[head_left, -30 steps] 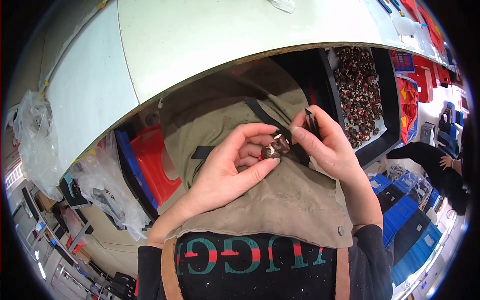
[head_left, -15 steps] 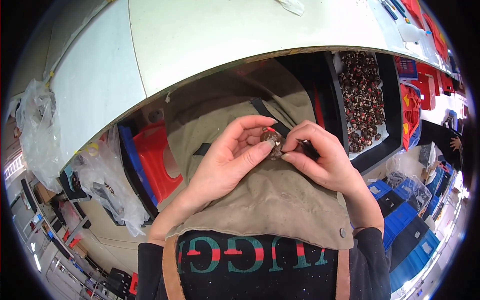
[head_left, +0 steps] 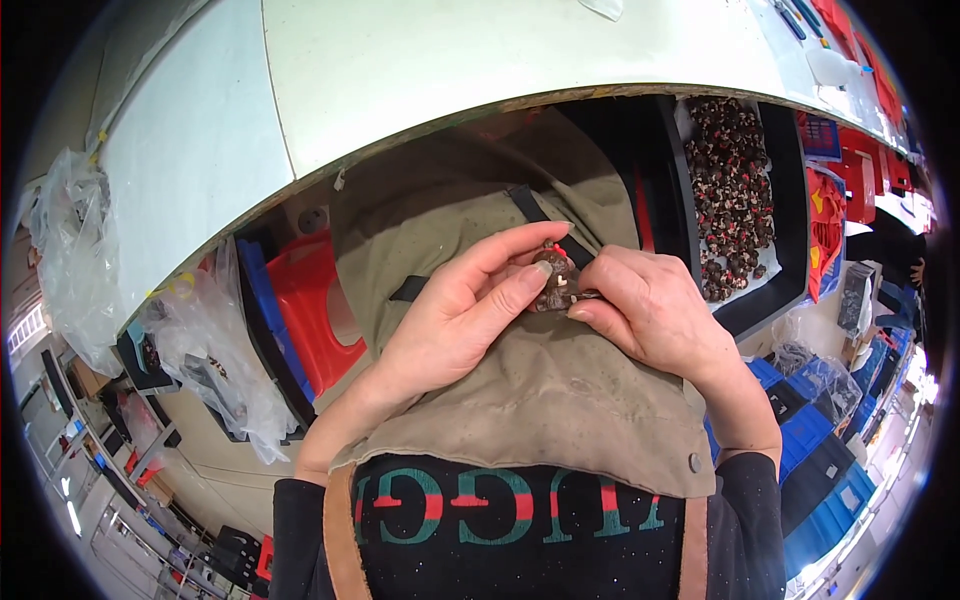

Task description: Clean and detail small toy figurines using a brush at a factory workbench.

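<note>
Worker seated at the bench, 2 bare hands together over the lap. Left hand [head_left: 462, 312] is closed to a narrow pinch: thumb laid across the near-left side of a small dark-brown figurine [head_left: 553, 284], fingers curled behind it, index stretched past its top. Figurine sits between the 2 hands, above the olive apron [head_left: 520, 405], just below the table edge. It has a red bit at the upper end and cream patches on the front.

Right hand [head_left: 655, 312] is also narrow: thumb and index pinched on a thin dark tool [head_left: 588, 295], other fingers folded in. Only a short piece of it shows, at the figurine's lower right; can't tell if the tip touches or sits just beside.

Hard to read: the left fingertips and the figurine's back are hidden, most of the tool is inside the right fist, and the figurine's finer shape is too small to make out.

Right of the lap, a black tray [head_left: 793, 185] holds many similar brown, red and cream figurines [head_left: 730, 200]; its far end is cut off by the white tabletop [head_left: 500, 50]. At far right, a co-worker's hand [head_left: 917, 271] is tiny and in shadow.
</note>
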The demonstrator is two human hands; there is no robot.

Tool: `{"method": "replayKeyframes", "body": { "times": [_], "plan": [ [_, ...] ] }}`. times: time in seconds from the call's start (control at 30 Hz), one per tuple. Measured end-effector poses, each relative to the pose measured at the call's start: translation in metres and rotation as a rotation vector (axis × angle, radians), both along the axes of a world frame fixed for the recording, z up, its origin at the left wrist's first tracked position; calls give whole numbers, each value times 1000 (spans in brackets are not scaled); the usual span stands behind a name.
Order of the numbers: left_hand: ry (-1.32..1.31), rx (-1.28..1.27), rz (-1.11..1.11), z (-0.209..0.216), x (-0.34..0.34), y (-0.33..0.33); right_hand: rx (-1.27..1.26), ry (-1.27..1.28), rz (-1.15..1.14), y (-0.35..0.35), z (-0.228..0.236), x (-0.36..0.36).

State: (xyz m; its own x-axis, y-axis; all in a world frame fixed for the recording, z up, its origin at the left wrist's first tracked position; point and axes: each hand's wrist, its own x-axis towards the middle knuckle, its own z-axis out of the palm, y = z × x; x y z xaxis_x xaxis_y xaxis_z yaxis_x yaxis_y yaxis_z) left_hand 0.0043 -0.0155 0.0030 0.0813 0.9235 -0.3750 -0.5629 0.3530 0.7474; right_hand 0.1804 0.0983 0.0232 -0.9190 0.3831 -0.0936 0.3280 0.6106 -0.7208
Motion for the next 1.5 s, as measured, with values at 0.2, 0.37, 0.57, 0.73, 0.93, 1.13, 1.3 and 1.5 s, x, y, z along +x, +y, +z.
{"method": "replayKeyframes", "body": {
  "times": [0.2, 0.37, 0.57, 0.73, 0.93, 1.13, 1.3, 1.5],
  "plan": [
    [1, -11, 5, 1, -1, 0, 41, -58, -6, -3, 3, -2],
    [14, -32, 9, 3, -1, 0, 145, -112, -12, -8, 8, -2],
    [3, -49, 19, 3, -2, 0, 168, -94, 22, -7, 7, -3],
    [-32, -63, 31, 4, -3, -1, 165, -87, -5, -8, 7, -2],
    [-10, -46, 49, 5, -1, 0, 142, -91, 6, -6, 8, -3],
    [-12, -43, 37, 5, -3, -1, 163, -119, 13, -6, 7, -2],
    [3, -40, 58, 4, -1, -1, 140, -116, 14, -6, 6, -3],
    [47, -45, 53, 5, -1, -1, 113, -116, -7, -7, 3, -2]
  ]
}}
